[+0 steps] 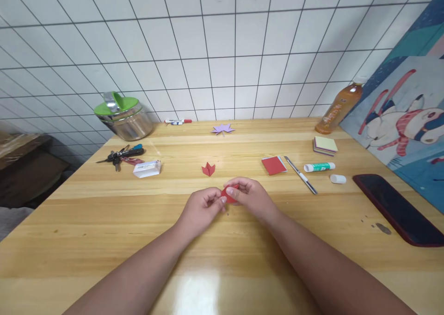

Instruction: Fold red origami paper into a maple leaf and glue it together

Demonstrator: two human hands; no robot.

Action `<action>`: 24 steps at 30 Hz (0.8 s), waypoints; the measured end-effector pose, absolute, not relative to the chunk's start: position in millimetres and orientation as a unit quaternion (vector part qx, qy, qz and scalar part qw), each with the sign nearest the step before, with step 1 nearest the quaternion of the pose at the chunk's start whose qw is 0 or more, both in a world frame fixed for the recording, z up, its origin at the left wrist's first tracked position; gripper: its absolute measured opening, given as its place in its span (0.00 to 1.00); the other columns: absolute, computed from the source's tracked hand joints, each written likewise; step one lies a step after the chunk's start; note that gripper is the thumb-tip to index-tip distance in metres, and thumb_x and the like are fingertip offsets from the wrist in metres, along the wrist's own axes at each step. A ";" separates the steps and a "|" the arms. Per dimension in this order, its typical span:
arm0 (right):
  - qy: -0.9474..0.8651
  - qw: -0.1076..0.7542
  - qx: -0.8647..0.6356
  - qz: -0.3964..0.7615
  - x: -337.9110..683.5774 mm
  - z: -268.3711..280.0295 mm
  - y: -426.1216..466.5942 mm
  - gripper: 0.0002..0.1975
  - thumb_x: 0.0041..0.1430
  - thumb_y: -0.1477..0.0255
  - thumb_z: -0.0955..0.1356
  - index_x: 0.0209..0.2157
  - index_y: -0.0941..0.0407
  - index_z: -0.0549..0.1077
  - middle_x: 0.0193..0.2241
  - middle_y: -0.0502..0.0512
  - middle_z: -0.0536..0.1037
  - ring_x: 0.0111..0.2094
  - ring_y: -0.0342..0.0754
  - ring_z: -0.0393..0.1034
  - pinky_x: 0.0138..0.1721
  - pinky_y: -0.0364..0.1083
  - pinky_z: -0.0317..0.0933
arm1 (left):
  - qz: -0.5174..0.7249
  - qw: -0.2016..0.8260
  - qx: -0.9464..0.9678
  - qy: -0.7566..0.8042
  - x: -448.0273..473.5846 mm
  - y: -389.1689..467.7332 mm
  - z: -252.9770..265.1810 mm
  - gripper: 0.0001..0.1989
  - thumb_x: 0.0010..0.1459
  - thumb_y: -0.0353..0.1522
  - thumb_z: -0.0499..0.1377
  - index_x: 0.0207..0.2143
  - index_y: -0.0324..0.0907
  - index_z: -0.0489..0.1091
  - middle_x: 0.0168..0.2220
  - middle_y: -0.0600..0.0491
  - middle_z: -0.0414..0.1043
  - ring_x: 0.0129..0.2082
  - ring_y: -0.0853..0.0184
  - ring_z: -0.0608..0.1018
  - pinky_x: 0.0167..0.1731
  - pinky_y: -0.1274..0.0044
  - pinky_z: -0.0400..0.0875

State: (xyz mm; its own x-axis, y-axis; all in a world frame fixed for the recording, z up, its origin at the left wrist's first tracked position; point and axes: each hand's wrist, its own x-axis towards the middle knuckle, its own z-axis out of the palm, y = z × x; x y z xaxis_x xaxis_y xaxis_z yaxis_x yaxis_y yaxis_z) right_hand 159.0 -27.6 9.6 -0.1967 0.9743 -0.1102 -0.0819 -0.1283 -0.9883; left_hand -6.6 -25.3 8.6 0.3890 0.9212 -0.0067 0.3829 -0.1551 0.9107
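Between both hands is a small piece of red paper point(229, 196), its lower edge and middle showing between the fingers. My left hand point(204, 208) pinches its left side with thumb and fingers. From the right, my right hand point(253, 197) grips it with the thumb on top and the fingers behind. Just beyond the hands lies a folded red paper piece point(208, 169) with pointed tips. To the right rests a small stack of square paper point(274, 165), red on top. Farther back lies a purple folded paper leaf point(223, 129).
On the right are a craft knife point(301, 175), a glue stick point(319, 167), its white cap point(338, 179), a phone point(398, 208), a paper pad point(325, 145) and a drink bottle point(340, 108). Leftward are keys point(121, 157), a white box point(147, 169), a marker point(178, 121) and a green-lidded metal pot point(125, 116).
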 end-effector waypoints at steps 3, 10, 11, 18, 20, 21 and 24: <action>-0.461 0.427 -0.467 0.622 159.2 9.7 -27.6 0.19 0.41 0.62 0.73 0.35 0.55 0.71 0.27 0.48 0.72 0.29 0.42 0.67 0.29 0.42 0.64 | 0.319 0.441 0.691 0.476 -7.6 -21.5 6.8 0.13 0.56 0.38 0.55 0.23 0.40 0.67 0.21 0.55 0.71 0.24 0.69 0.72 0.28 0.79 0.64; -0.473 0.436 -0.518 0.564 167.3 3.6 -19.9 0.15 0.45 0.62 0.70 0.33 0.56 0.69 0.25 0.49 0.72 0.24 0.41 0.63 0.20 0.39 0.56 | 0.286 0.189 0.792 0.506 -25.1 2.2 -2.2 0.21 0.59 0.41 0.52 0.51 0.42 0.65 0.51 0.45 0.69 0.52 0.57 0.69 0.51 0.66 0.62; -0.481 0.437 -0.527 0.548 168.8 3.0 -18.9 0.16 0.46 0.63 0.70 0.36 0.56 0.68 0.25 0.48 0.72 0.22 0.41 0.62 0.20 0.39 0.54 | 0.254 0.144 0.808 0.511 -28.4 6.9 -5.0 0.22 0.59 0.41 0.52 0.54 0.42 0.63 0.56 0.44 0.64 0.57 0.55 0.64 0.54 0.63 0.57; -0.532 0.494 -0.508 0.464 173.0 -4.2 -13.6 0.11 0.50 0.69 0.66 0.30 0.53 0.57 0.21 0.42 0.65 0.22 0.40 0.59 0.26 0.41 0.53 | 0.127 0.059 0.839 0.526 -27.3 0.7 -2.5 0.20 0.63 0.39 0.47 0.55 0.45 0.63 0.56 0.44 0.65 0.56 0.52 0.63 0.55 0.53 0.48; -0.569 0.480 -0.491 0.452 174.3 -7.5 -12.6 0.07 0.51 0.70 0.65 0.29 0.54 0.59 0.22 0.43 0.64 0.24 0.41 0.60 0.28 0.41 0.55 | 0.128 0.075 0.868 0.475 -21.9 -9.8 3.6 0.17 0.62 0.37 0.48 0.51 0.47 0.66 0.51 0.48 0.68 0.51 0.57 0.67 0.53 0.57 0.53; -0.588 0.463 -0.491 0.445 175.1 -9.3 -12.4 0.05 0.52 0.71 0.64 0.29 0.54 0.62 0.23 0.44 0.65 0.25 0.41 0.61 0.29 0.41 0.56 | 0.134 0.082 0.878 0.452 -19.5 -14.1 5.7 0.16 0.62 0.36 0.49 0.49 0.48 0.68 0.49 0.49 0.70 0.49 0.58 0.68 0.52 0.59 0.55; -0.633 0.400 -0.524 0.406 178.2 -12.9 -13.0 0.04 0.54 0.72 0.62 0.31 0.54 0.68 0.24 0.46 0.69 0.26 0.42 0.63 0.31 0.42 0.57 | 0.151 0.096 0.891 0.418 -14.9 -19.8 7.2 0.12 0.60 0.31 0.52 0.42 0.47 0.72 0.41 0.51 0.72 0.42 0.61 0.70 0.48 0.64 0.61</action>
